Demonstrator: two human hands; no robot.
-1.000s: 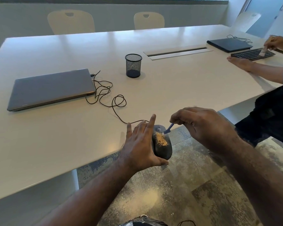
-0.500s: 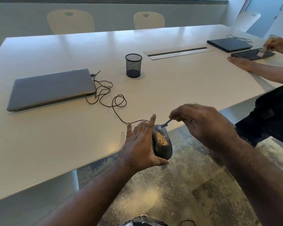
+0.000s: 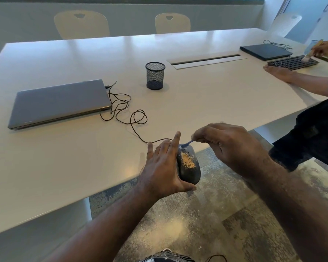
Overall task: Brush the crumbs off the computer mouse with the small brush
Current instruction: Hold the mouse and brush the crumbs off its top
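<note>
1. the left hand (image 3: 163, 167) cups the computer mouse (image 3: 188, 164) from its 9 o'clock side; the thumb wraps under the rear end at 6 o'clock, and the fingers (image 3: 175, 140) lie straight and close together along the flank, pointing to 12 o'clock.
2. the mouse is held just off the near edge of the white table (image 3: 64, 157), over the floor (image 3: 206, 224), with its top turned up toward the camera.
3. a patch of tan crumbs (image 3: 187, 160) sits on the middle of the mouse's back, reaching toward its 11 o'clock.
4. the right hand (image 3: 229, 148) is at 3 o'clock of the mouse, its fingertips bunched in a pinch on the handle of the small brush (image 3: 187, 143).
5. the brush slants down toward 8 o'clock, and its tip meets the front end of the mouse, just beyond the crumbs.
6. the black cable (image 3: 133, 120) runs from the front of the mouse toward 11 o'clock in loose loops to a closed grey laptop (image 3: 59, 103).
7. a black mesh cup (image 3: 155, 75) stands upright at 12 o'clock, well apart from the hands.
8. at 2 o'clock another person's hand (image 3: 326, 49) holds a brush over a keyboard (image 3: 292, 62).
</note>
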